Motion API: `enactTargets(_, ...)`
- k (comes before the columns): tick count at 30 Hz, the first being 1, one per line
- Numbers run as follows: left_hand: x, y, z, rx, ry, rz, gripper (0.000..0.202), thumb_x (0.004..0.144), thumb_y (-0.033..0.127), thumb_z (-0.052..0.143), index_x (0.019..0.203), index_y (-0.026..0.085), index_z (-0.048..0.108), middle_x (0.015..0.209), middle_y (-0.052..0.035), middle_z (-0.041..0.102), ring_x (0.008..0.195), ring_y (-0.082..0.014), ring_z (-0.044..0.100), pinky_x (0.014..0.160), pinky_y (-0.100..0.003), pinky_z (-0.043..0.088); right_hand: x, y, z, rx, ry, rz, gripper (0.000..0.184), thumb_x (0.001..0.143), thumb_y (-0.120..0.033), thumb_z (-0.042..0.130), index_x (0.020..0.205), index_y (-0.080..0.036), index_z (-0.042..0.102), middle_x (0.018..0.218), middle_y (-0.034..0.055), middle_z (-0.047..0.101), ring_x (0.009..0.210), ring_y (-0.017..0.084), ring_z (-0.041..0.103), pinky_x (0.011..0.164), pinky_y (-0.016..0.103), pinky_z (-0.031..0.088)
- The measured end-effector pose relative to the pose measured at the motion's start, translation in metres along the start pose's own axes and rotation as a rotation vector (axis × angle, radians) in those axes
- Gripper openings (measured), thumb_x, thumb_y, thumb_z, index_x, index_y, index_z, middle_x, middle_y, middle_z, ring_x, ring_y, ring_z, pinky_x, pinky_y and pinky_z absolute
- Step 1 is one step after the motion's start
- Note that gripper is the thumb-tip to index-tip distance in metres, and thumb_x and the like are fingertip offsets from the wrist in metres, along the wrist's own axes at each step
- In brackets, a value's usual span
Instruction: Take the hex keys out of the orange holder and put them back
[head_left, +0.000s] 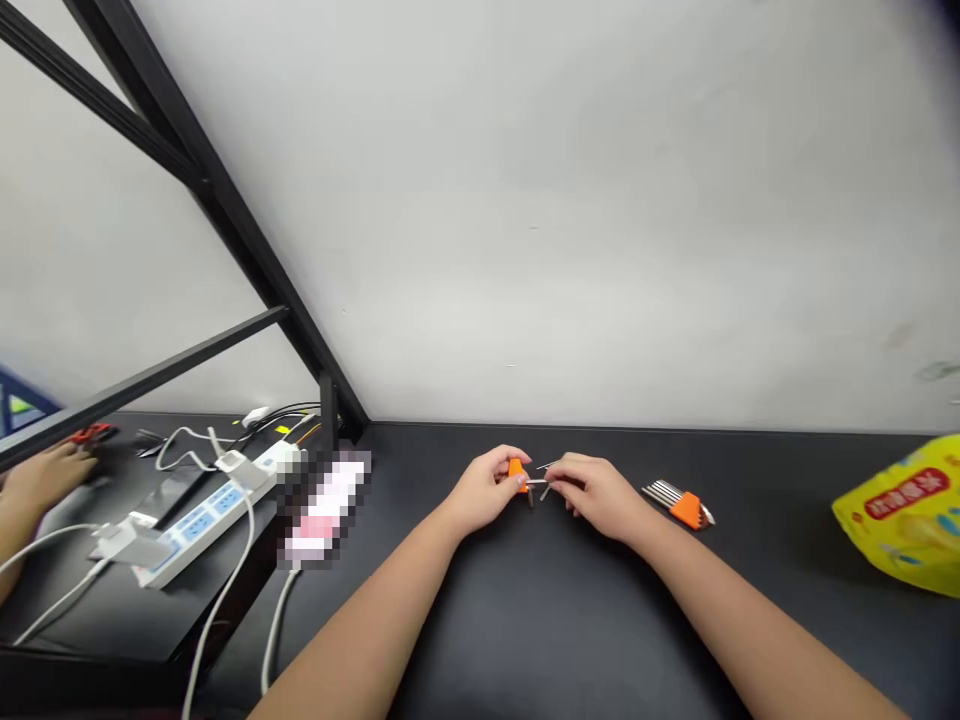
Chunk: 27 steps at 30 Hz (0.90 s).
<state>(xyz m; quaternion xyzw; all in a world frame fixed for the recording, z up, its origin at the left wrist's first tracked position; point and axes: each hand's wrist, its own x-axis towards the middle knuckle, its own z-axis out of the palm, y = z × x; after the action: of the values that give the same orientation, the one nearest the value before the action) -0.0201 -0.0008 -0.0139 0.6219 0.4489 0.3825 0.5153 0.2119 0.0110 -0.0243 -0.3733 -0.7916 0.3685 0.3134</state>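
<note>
My left hand (pixel 486 490) grips a small orange hex-key holder (pixel 517 472) above the black table (pixel 525 610). My right hand (pixel 596 493) pinches a thin metal hex key (pixel 541 483) that reaches toward the holder. The two hands almost touch near the table's back edge. To the right of my right hand lies a second orange holder with several metal hex keys (pixel 679 502) fanned out of it.
A yellow plastic bag (pixel 904 515) sits at the right edge. A white power strip (pixel 206 515) with white cables lies at the left, beside a black frame post (pixel 328 405). Another person's hand (pixel 45 477) rests at the far left. A white wall stands behind.
</note>
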Motion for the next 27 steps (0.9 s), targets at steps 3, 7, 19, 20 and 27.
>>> enactTargets(3,-0.007,0.004,0.001,0.021,0.002,-0.035,0.039,0.082,0.038,0.078,0.111,0.016,0.064,0.087,-0.0035,0.068,0.074,-0.0127,0.061,0.071,-0.025,0.046,-0.002,0.002,0.009,0.107,-0.010,0.044,0.025,0.098,-0.034,0.051,0.098,-0.022,0.074,0.095,0.0052,0.063,0.062,0.013,0.061,0.060,0.028,0.056)
enactTargets(7,-0.013,0.002,0.004,0.151,0.042,0.001,0.029,0.085,0.030,0.070,0.111,0.018,0.065,0.090,-0.0037,0.070,0.075,-0.0129,0.060,0.071,-0.025,0.047,-0.005,-0.001,0.023,0.295,-0.024,0.095,0.025,0.096,-0.034,0.053,0.105,-0.023,0.074,0.111,0.0089,0.063,0.072,0.015,0.065,0.067,0.032,0.060)
enactTargets(19,0.001,-0.010,0.014,-0.049,0.113,0.036,0.056,0.070,0.031,0.086,0.118,0.015,0.064,0.079,0.0003,0.064,0.059,-0.0079,0.055,0.059,-0.022,0.046,0.000,0.010,0.017,-0.343,0.176,-0.108,0.029,0.096,-0.025,0.048,0.113,-0.017,0.071,0.114,0.0121,0.065,0.101,0.024,0.064,0.090,0.039,0.053)
enactTargets(20,0.001,-0.011,0.014,-0.070,0.135,0.033,0.057,0.067,0.032,0.089,0.115,0.014,0.064,0.078,0.0005,0.064,0.058,-0.0077,0.055,0.059,-0.022,0.046,-0.001,0.013,0.015,-0.454,0.173,-0.111,0.029,0.096,-0.023,0.049,0.112,-0.017,0.072,0.116,0.0131,0.064,0.104,0.025,0.062,0.092,0.041,0.052)
enactTargets(27,0.007,-0.022,0.007,-0.223,0.204,0.031,0.053,0.063,0.044,0.092,0.097,0.011,0.068,0.084,-0.0057,0.072,0.063,-0.0115,0.064,0.068,-0.028,0.052,-0.001,0.002,0.019,-0.849,0.042,-0.101,0.027,0.100,-0.019,0.047,0.098,-0.019,0.074,0.107,0.0105,0.065,0.093,0.024,0.059,0.078,0.035,0.045)
